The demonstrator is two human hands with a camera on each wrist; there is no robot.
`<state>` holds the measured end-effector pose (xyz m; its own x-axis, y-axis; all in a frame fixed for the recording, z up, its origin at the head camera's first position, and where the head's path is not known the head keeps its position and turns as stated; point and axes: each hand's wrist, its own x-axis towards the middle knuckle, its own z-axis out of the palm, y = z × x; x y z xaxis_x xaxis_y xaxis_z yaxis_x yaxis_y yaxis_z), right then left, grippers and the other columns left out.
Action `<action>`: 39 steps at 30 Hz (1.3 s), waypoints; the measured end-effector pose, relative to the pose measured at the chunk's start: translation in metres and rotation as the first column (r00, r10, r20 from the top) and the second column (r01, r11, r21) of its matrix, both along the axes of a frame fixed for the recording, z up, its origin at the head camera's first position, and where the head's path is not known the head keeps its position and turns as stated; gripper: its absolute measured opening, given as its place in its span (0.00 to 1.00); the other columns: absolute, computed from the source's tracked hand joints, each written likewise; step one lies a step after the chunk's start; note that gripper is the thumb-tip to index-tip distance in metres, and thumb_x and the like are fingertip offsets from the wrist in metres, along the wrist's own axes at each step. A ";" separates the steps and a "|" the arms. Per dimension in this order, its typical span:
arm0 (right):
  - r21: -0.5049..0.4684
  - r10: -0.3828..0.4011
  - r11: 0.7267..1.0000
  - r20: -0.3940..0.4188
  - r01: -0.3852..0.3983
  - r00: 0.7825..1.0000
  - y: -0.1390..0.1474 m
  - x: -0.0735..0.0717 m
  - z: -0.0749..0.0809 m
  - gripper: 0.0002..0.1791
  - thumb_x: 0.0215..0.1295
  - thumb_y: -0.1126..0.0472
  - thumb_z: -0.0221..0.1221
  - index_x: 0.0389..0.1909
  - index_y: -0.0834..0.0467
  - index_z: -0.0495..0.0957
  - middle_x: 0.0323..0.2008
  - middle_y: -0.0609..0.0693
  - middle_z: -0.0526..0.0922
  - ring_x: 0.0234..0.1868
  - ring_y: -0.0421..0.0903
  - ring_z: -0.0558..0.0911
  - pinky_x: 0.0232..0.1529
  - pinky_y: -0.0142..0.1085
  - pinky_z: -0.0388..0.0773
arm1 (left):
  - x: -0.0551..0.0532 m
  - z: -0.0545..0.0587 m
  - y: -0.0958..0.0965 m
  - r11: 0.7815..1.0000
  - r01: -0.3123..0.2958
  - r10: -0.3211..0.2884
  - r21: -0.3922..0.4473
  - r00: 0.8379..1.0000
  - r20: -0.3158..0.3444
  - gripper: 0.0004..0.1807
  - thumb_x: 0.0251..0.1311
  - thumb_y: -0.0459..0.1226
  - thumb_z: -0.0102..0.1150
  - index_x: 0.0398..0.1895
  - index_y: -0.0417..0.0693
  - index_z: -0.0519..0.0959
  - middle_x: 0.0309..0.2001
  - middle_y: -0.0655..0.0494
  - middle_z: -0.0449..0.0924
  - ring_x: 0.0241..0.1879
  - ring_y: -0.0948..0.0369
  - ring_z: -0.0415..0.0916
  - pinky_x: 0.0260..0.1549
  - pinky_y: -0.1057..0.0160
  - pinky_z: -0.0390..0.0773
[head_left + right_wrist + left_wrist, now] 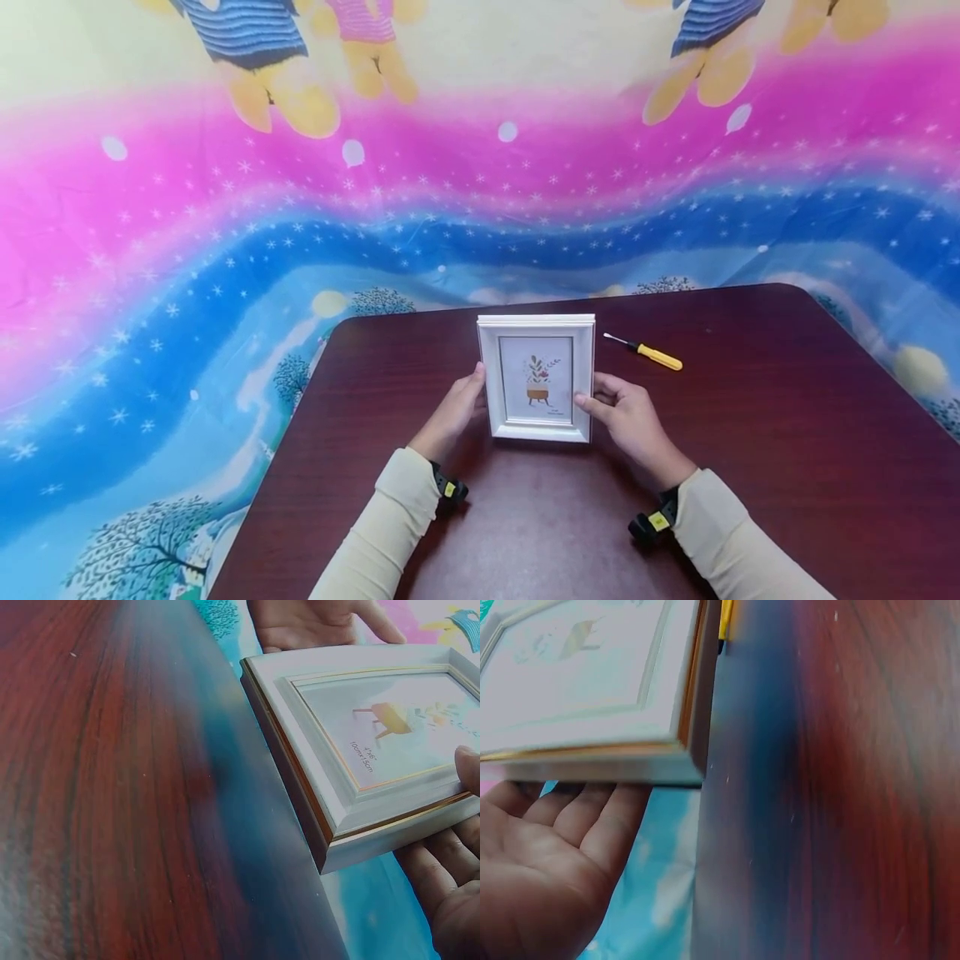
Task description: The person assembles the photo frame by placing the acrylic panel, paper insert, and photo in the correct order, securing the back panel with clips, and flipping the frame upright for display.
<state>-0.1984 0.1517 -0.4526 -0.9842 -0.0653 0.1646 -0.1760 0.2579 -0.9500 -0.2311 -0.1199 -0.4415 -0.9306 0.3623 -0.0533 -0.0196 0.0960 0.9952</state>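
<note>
A white picture frame (491,400) with a thin gold line stands upright over the table, its front towards me. Behind its glass is a print (537,383) of a potted plant on legs. My right hand (633,417) grips the right side, thumb on the front, fingers behind. At the opposite side, my left hand (453,414) touches the edge with extended fingers; their tips are hidden behind the frame in the left wrist view, and its thumb (381,621) lies by the edge in the right wrist view.
A yellow-handled screwdriver (660,357) lies on the dark red-brown table (780,433), right of the frame and further back. Behind the table hangs a colourful printed cloth (420,183). Both wrists wear black straps with small cameras (652,523).
</note>
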 end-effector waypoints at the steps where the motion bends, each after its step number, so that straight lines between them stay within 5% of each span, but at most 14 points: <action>1: -0.006 0.001 1.000 0.005 -0.001 1.000 0.000 -0.001 -0.001 0.28 0.61 0.57 0.68 0.60 0.64 0.76 0.49 0.59 0.83 0.47 0.51 0.84 0.47 0.41 0.80 | -0.001 -0.001 0.002 1.000 -0.005 0.005 0.013 1.000 0.012 0.45 0.71 0.63 0.31 0.69 0.32 0.62 0.61 0.35 0.71 0.60 0.45 0.70 0.59 0.47 0.69; 8: -0.025 0.011 1.000 0.014 -0.010 1.000 0.003 -0.005 -0.005 0.28 0.63 0.56 0.66 0.61 0.65 0.75 0.50 0.60 0.82 0.48 0.51 0.83 0.46 0.39 0.81 | -0.006 -0.002 0.011 0.995 -0.039 0.036 0.090 0.999 0.037 0.47 0.70 0.66 0.23 0.69 0.34 0.63 0.60 0.37 0.73 0.61 0.48 0.70 0.61 0.47 0.67; 14: -0.028 0.005 1.000 0.005 -0.005 1.000 0.002 -0.008 -0.006 0.26 0.65 0.55 0.64 0.60 0.64 0.75 0.49 0.59 0.83 0.47 0.49 0.83 0.44 0.35 0.81 | -0.009 -0.005 0.018 0.987 -0.069 0.060 0.145 0.996 0.063 0.44 0.70 0.66 0.21 0.75 0.44 0.56 0.67 0.43 0.64 0.70 0.52 0.54 0.68 0.45 0.52; 22: -0.099 0.000 0.995 0.040 0.004 0.999 0.001 -0.014 -0.009 0.27 0.65 0.55 0.64 0.61 0.64 0.75 0.51 0.59 0.82 0.49 0.49 0.83 0.45 0.34 0.80 | -0.018 -0.008 0.025 0.978 -0.118 0.099 0.170 0.988 0.119 0.37 0.73 0.62 0.24 0.78 0.61 0.35 0.77 0.61 0.29 0.74 0.60 0.23 0.70 0.46 0.37; 39: -0.140 -0.012 0.990 0.099 0.026 0.995 0.000 -0.025 -0.021 0.28 0.64 0.55 0.65 0.62 0.64 0.73 0.53 0.60 0.81 0.50 0.50 0.82 0.48 0.39 0.80 | -0.032 -0.013 0.033 0.944 -0.173 0.143 0.281 0.982 0.125 0.34 0.76 0.56 0.26 0.78 0.52 0.42 0.77 0.57 0.38 0.74 0.60 0.32 0.71 0.55 0.40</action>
